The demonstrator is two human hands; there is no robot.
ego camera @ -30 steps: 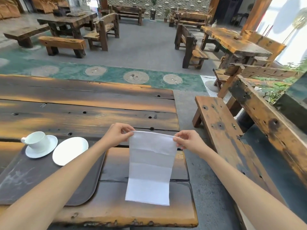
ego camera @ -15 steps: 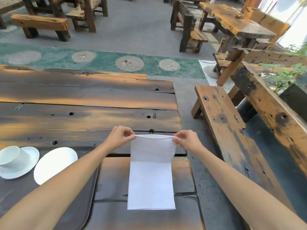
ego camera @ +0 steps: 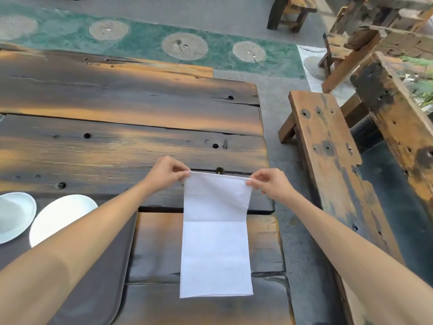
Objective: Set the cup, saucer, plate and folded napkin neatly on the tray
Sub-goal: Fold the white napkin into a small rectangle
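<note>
Napkin [ego camera: 216,233]: white, half-folded, long axis running away from the person, lying on the bench [ego camera: 131,141] just right of the tray [ego camera: 112,266]. Left hand [ego camera: 165,173] and right hand [ego camera: 269,185] each pinch a far corner; the tray lies nearer the left hand.

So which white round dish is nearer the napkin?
The empty plate, right of the saucer at the picture's left edge; it sits closer to the napkin.
</note>
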